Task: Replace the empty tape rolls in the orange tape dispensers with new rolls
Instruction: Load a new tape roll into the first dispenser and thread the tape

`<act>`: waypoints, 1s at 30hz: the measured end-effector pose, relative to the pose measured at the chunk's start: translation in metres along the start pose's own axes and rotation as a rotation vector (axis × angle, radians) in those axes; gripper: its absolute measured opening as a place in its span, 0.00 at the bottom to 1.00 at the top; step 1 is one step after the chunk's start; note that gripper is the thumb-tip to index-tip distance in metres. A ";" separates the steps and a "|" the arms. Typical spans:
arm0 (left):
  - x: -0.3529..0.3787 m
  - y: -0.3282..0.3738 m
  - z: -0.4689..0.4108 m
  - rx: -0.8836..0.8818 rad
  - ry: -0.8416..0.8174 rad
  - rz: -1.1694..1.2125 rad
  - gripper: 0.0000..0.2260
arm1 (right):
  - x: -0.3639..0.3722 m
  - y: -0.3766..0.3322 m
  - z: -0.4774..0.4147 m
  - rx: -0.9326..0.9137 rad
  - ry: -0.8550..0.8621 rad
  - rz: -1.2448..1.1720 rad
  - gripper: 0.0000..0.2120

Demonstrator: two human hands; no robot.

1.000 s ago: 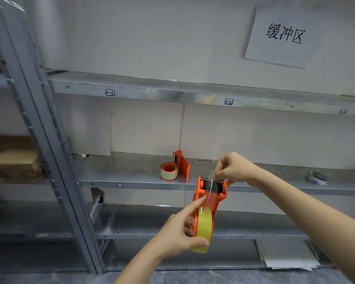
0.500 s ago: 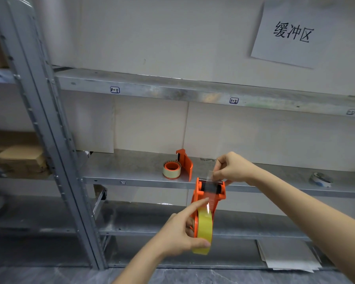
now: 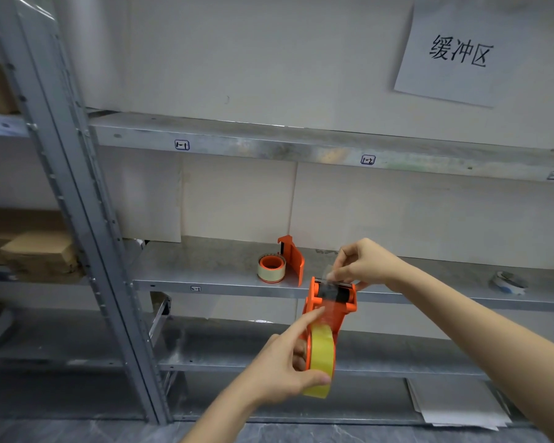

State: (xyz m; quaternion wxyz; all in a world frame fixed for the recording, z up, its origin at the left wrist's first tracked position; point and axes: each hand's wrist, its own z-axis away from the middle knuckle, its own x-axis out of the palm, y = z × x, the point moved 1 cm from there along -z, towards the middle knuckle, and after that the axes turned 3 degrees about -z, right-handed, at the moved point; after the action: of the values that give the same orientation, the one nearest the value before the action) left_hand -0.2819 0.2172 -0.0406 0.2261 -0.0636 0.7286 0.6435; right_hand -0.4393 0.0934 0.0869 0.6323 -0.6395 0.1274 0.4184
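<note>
A big grey metal shelf [image 3: 224, 276] stands behind both hands, with a white paper sign [image 3: 454, 52] on the wall far above the fingers. On the shelf, up and to the left of the fingers, sits a second orange dispenser [image 3: 293, 259], and a small roll with an orange core [image 3: 271, 268] rests touching or just beside it. I cannot tell if that roll is used up. Much nearer, in the air in front of the shelf, the left hand [image 3: 279, 369] holds the orange tape dispenser [image 3: 330, 302]. Its thumb and fingers are closed around the new yellow roll [image 3: 319, 359], and its pointing finger reaches up along the orange frame. The dispenser stands almost upright, so its long way runs up from the roll at the left fingers to the black roller at the top. The right hand [image 3: 362, 263] is right at that top end. Its fingers [image 3: 333, 276] are pinched shut on the clear tape end [image 3: 328, 284], which lies over the roller. So the loose end is already at the right fingertips, and the right hand is the nearer one. I think the next move is to pull the tape up and over the top, along that long way, while the left hand keeps the dispenser from tipping.
</note>
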 end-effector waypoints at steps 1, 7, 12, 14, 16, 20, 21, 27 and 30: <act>-0.001 0.001 0.001 0.006 -0.004 0.003 0.40 | -0.001 0.000 -0.001 0.001 -0.014 -0.008 0.06; -0.001 0.007 0.010 0.048 -0.024 0.102 0.39 | -0.009 0.005 -0.007 0.052 -0.079 -0.006 0.07; -0.001 0.011 0.011 0.022 -0.022 0.099 0.45 | -0.011 0.008 -0.010 0.052 -0.141 0.007 0.07; 0.000 0.011 0.012 -0.009 -0.028 0.097 0.46 | -0.011 0.009 -0.010 0.045 -0.170 0.010 0.05; 0.001 0.010 0.011 -0.016 -0.032 0.076 0.46 | -0.010 0.009 -0.010 0.034 -0.191 0.015 0.04; 0.000 0.007 0.010 -0.031 -0.036 0.036 0.43 | -0.014 0.007 -0.008 0.037 -0.226 0.028 0.02; -0.001 0.006 0.009 -0.037 -0.035 0.040 0.42 | -0.014 0.007 -0.008 0.037 -0.230 0.028 0.02; 0.003 0.009 0.007 -0.066 -0.012 0.084 0.43 | -0.006 0.010 -0.003 -0.006 -0.134 -0.013 0.05; 0.002 0.009 0.008 -0.071 -0.034 0.102 0.47 | 0.000 0.014 0.001 -0.041 -0.045 -0.038 0.07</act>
State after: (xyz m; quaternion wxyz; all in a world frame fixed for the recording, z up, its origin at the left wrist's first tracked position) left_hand -0.2851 0.2272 -0.0340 0.2031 -0.0234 0.7036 0.6806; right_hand -0.4494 0.0921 0.0776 0.6295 -0.6450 0.0922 0.4233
